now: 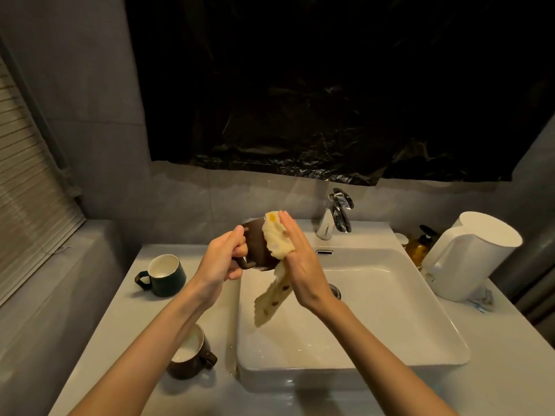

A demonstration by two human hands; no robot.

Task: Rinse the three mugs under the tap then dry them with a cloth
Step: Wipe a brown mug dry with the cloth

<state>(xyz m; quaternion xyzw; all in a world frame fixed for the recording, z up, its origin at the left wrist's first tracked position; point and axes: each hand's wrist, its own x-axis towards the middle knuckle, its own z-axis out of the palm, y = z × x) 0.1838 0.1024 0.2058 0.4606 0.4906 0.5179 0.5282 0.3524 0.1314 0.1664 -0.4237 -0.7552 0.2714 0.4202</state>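
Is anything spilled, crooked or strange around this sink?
A crinkled black plastic sheet oddly covers the wall above the tap. A little water lies on the counter beside the basin's left rim. The green mug and near brown mug stand upright.

Brown mug (256, 246), yellow brown-spotted cloth (277, 238), green mug (165, 276)

Sink (420, 325) set right of centre in the counter (126, 331), tap (335, 216) at its back edge, far mug (163, 274) and near mug (192, 355) on the counter's left side, held mug (257, 247) over the sink's back-left corner between left hand (220, 259) and cloth (277, 238), right hand (303, 265) against the cloth, pump bottle (419, 246) and jug (468, 253) back-right.
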